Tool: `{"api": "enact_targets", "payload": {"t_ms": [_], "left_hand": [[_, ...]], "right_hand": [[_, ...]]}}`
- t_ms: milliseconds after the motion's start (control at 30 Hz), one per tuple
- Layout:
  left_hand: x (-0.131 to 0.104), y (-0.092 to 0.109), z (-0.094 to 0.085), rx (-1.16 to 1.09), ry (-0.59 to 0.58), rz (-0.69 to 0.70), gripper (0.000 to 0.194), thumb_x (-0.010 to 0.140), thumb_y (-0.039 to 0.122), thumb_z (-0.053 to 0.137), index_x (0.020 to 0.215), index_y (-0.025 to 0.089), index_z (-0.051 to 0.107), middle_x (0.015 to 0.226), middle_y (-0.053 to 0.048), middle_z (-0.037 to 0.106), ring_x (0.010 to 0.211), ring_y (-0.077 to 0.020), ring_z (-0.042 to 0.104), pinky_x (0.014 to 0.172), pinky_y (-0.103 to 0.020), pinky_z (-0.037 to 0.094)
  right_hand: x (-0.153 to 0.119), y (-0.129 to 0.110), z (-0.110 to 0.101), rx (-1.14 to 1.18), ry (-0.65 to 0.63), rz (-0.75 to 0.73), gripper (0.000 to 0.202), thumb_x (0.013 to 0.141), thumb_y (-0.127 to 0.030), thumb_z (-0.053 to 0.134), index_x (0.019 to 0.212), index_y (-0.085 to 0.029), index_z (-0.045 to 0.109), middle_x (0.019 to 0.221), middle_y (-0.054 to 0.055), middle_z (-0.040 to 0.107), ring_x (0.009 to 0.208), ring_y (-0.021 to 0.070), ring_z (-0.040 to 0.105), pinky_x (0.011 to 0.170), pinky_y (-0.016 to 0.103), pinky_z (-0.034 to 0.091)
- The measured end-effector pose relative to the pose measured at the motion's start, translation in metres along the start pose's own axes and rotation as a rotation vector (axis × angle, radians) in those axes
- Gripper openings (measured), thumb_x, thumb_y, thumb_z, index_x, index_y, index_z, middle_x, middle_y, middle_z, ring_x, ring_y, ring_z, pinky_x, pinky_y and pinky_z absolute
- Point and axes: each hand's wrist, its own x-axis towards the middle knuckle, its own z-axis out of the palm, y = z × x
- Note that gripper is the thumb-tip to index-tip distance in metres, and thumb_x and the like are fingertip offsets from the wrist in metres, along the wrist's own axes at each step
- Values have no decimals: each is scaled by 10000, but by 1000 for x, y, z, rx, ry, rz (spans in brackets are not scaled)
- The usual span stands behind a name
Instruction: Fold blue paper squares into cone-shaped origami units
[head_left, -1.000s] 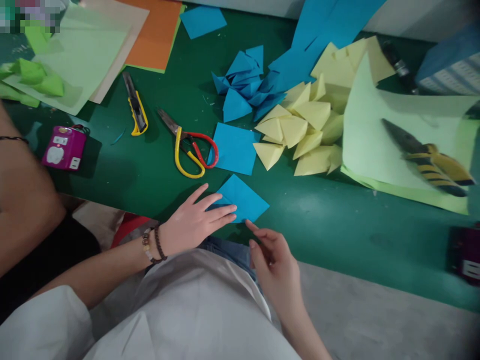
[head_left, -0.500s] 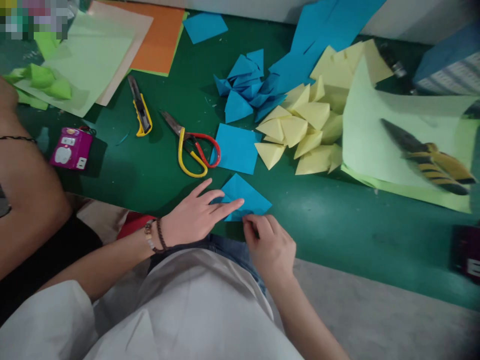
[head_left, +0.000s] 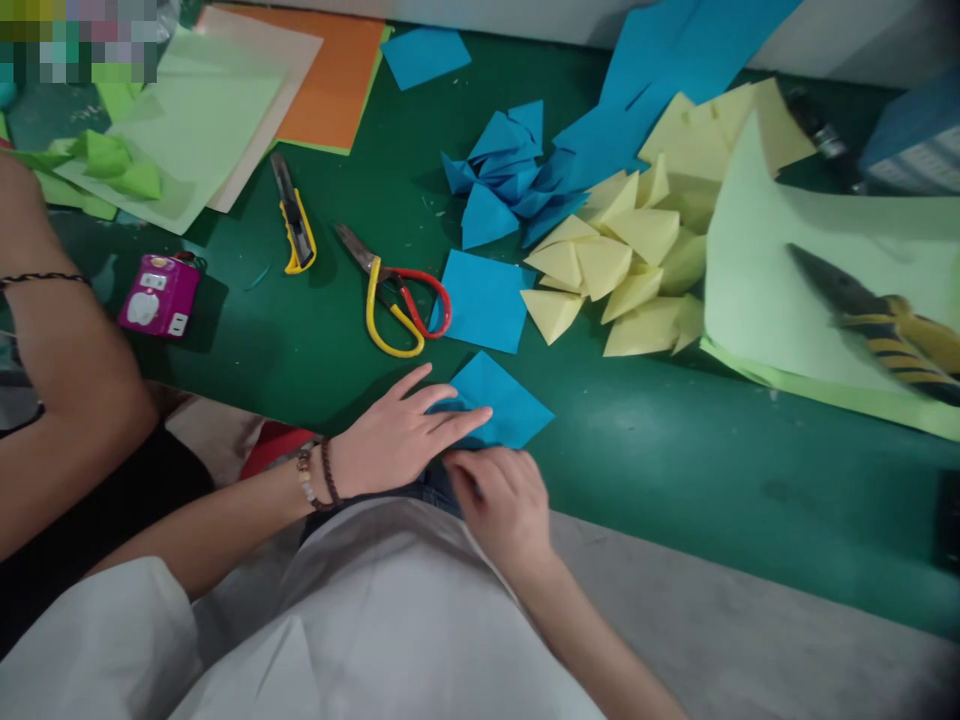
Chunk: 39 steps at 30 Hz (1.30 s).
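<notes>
A blue sheet of paper (head_left: 510, 405) lies turned cornerwise on the green table, close to the near edge. Across its left part rests my left hand (head_left: 401, 430), open with fingers spread, covering that side of the sheet. My right hand (head_left: 506, 500) is closed, fingers curled, with its fingertips at the sheet's near edge just below my left fingers; the exact grip is partly hidden. Just beyond lies a second blue square (head_left: 484, 300). Scissors (head_left: 397, 300) with one red and one yellow handle touch that square's left side.
Folded blue pieces (head_left: 499, 170) and folded yellow pieces (head_left: 615, 245) are heaped farther back. Pliers (head_left: 885, 320) lie on pale green sheets (head_left: 780, 260) at right. Leftward are a yellow cutter (head_left: 294, 220), a purple box (head_left: 161, 295) and another person's arm (head_left: 67, 350).
My right hand has slid left along the sheet's near edge, toward my left hand. My left hand stays spread on the paper. The whole view has shifted slightly.
</notes>
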Motion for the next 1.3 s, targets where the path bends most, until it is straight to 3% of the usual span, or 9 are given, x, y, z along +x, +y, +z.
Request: {"api": "enact_targets", "payload": {"t_ms": [133,233,333,600,733,833,967,1133,1300], "left_hand": [[-2,-2,0,-25,-47,63,525,935,184,493,1450,264,429,1437,0,543,1301,-255,451,1186,-558,219],[-3,-7,-1,-40,-60,121,425,964,326,495,1389,307,512,1494,32,477,1337,-294,423,1181,-598,194],[-1,-15,-3,-47,-64,176,416,976,432,469,1357,288,552,1487,24,486,1409,-309,353,1191,-610,161],[7,-23,-9,-6,-99,289,527,939,566,476,1369,268,540,1505,-32,462,1460,-325,291,1187,-627,166],[6,-15,-6,42,-80,266,555,910,614,498,1356,289,553,1535,-36,418,1464,-343,276,1180,-621,193],[3,-3,-2,78,-56,224,527,925,557,518,1326,221,583,1526,-44,433,1440,-317,326,1199,-552,221],[-3,12,8,71,1,191,548,958,492,492,1311,82,578,1393,-105,577,1338,-260,470,1179,-418,308],[-12,14,16,12,25,165,450,977,465,468,1320,194,578,1451,-70,524,1383,-268,427,1163,-483,314],[-14,12,20,18,33,173,459,964,456,499,1321,178,577,1448,-82,524,1396,-288,409,1158,-474,327]], "right_hand": [[-2,52,-32,-188,156,89,301,873,-140,619,1159,-232,592,1035,82,708,883,194,654,764,324,496],[2,87,-45,-282,70,-48,385,882,-125,595,1244,-253,565,1208,133,639,883,198,645,780,351,513],[8,100,-46,-275,0,-242,424,868,-77,595,1241,-278,566,1276,139,588,933,203,641,782,354,520],[0,91,-48,-186,-70,-414,283,829,-145,708,1087,-256,677,1250,96,653,1119,257,611,864,370,513],[-7,82,-53,-145,-121,-414,183,885,-147,643,1039,-229,697,1198,58,705,1153,232,601,899,360,497],[-5,78,-55,-125,-167,-410,183,909,-129,601,1041,-200,705,1165,51,724,1185,233,585,907,363,483],[5,79,-57,-47,-214,-384,157,910,-148,602,1010,-189,716,1001,47,751,1096,218,609,869,350,488],[23,77,-50,29,-216,-315,196,913,-162,594,1086,-175,684,883,56,730,928,205,600,803,340,490],[33,76,-39,-1,-236,-277,194,924,-205,583,1098,-162,660,864,63,715,894,216,582,773,349,474]]}}
